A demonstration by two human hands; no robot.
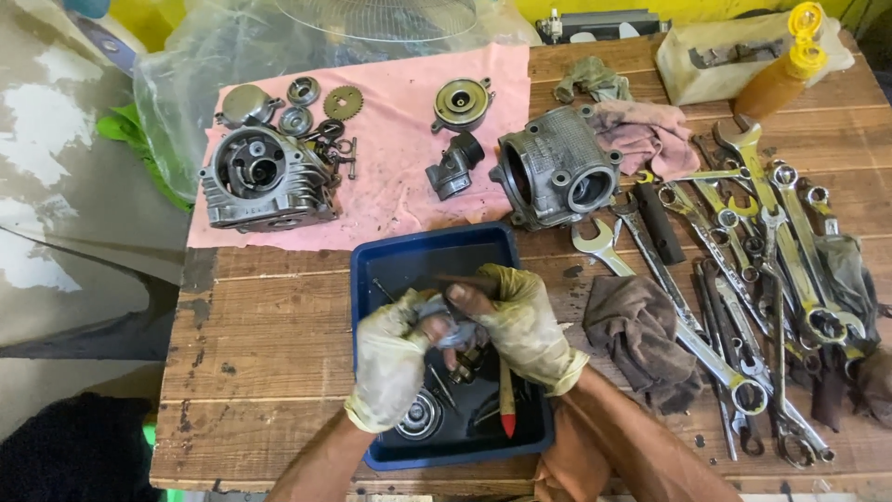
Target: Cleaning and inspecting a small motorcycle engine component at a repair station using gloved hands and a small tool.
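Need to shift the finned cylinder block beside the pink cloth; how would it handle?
The cylinder block looks like solid cast metal, so probably heavy and rigid. It seems to sit broad on the wooden table, so unlikely to roll. Its surface may be oily, so possibly slippery.

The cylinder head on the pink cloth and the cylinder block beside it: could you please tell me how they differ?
The cylinder head lies wholly on the pink cloth, at the left; the cylinder block sits at the cloth's right edge, partly on the wooden table. The cylinder head shows a round recess; the cylinder block shows open bores. Both are grey, finned metal.
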